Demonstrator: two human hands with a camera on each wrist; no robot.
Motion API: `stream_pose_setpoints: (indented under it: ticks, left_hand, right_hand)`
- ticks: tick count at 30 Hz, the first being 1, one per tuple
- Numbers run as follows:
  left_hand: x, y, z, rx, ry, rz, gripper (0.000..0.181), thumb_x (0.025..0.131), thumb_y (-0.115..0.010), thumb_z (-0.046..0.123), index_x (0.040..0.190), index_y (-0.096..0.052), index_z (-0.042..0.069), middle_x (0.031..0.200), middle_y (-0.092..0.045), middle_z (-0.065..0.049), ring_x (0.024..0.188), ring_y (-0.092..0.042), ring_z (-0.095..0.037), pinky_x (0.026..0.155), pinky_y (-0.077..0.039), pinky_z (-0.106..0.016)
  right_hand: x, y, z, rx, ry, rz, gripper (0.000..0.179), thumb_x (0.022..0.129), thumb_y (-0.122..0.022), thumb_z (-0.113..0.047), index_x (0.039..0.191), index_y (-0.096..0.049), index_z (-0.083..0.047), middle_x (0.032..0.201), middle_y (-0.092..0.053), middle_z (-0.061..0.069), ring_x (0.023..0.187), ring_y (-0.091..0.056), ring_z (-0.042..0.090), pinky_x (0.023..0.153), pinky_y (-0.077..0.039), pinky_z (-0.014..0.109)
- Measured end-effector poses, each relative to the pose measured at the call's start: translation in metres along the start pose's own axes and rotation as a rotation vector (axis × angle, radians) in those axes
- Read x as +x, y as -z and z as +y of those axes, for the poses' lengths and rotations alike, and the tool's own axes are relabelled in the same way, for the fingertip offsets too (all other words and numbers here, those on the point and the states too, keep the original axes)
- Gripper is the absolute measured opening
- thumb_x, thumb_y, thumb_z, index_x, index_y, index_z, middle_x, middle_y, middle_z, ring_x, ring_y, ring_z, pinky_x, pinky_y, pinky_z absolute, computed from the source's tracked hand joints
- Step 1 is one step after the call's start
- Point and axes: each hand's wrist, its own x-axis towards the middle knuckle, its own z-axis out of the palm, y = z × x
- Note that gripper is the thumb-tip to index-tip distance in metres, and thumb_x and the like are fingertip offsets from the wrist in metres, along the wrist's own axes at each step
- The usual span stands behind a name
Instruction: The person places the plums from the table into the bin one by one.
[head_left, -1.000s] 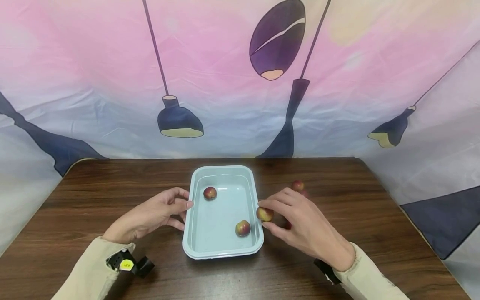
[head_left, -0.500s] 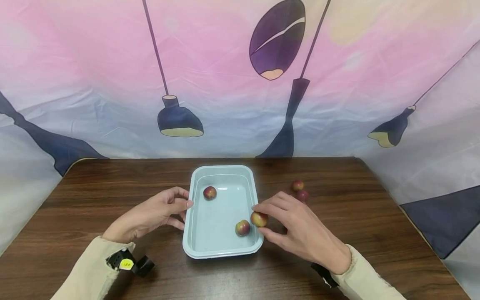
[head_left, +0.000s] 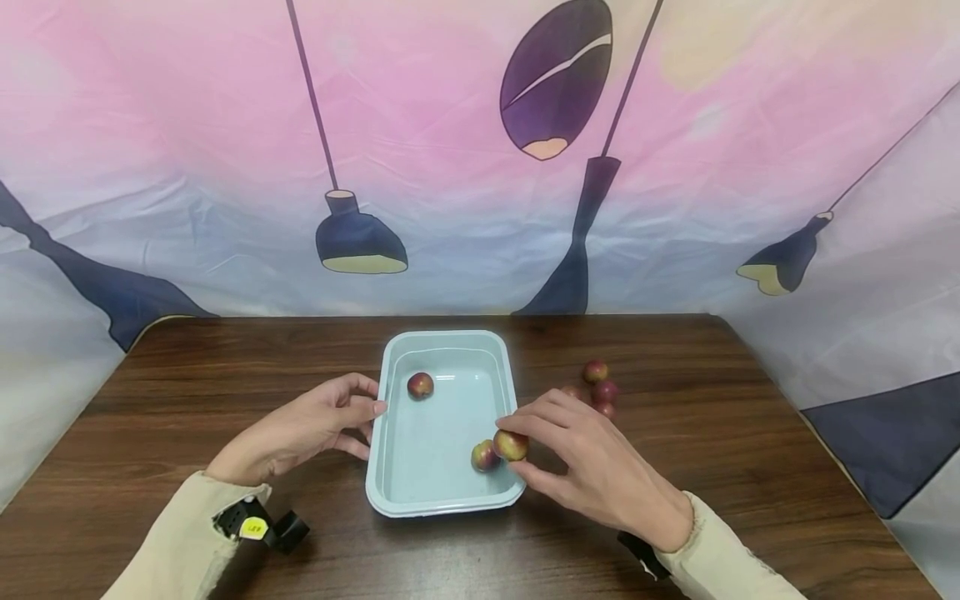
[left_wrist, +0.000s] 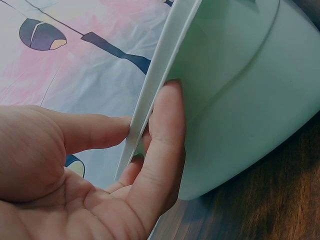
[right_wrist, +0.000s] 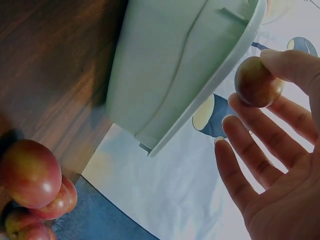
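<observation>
A pale blue plastic tray [head_left: 405, 507] stands on the dark wooden table. My left hand [head_left: 311, 429] pinches its left rim, thumb on top and fingers beneath, as the left wrist view shows. Between the thumb and fingers of my right hand [head_left: 592, 457] is a small red-and-yellow plum [head_left: 512, 446], held over the tray's right rim. Inside the tray lie two more plums: one at the back left [head_left: 420, 385], the other at the front right [head_left: 483, 456], partly behind the held one in the head view.
Several loose plums [head_left: 604, 392] are clustered on the table behind my right hand, which partly covers them. They also appear, with a large plum [right_wrist: 31, 173] nearest, in the right wrist view. A printed cloth [head_left: 465, 208] hangs behind the table's back edge.
My right hand has carried the plum left from outside the tray to over its right side. More of the loose plums are uncovered. The left hand and tray have stayed put.
</observation>
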Motion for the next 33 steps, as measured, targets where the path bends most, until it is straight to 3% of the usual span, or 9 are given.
stream_pose_setpoints:
  ticks: [13,33]
  left_hand:
    - [-0.0002,-0.0010,0.0010,-0.003,0.004,0.001,0.053,0.106,-0.055,0.018,0.139,-0.030,-0.014,0.104,-0.069,-0.013,0.088,-0.069,-0.019,0.079,-0.066,-0.036]
    - [0.0005,-0.0014,0.0003,-0.004,0.005,0.004,0.052,0.106,-0.055,0.018,0.139,-0.030,-0.014,0.104,-0.068,-0.014,0.088,-0.069,-0.020,0.079,-0.066,-0.036]
  right_hand:
    - [-0.0004,-0.0019,-0.0012,-0.020,0.003,-0.033,0.035,0.090,-0.079,-0.029,0.123,-0.070,-0.020,0.113,-0.071,-0.010,0.107,-0.061,0.006,0.093,-0.054,0.023]
    - [-0.0018,0.0046,0.0065,-0.073,-0.082,-0.054,0.038,0.087,-0.082,-0.030,0.121,-0.072,-0.020,0.115,-0.070,-0.013,0.108,-0.060,0.004,0.092,-0.057,0.025]
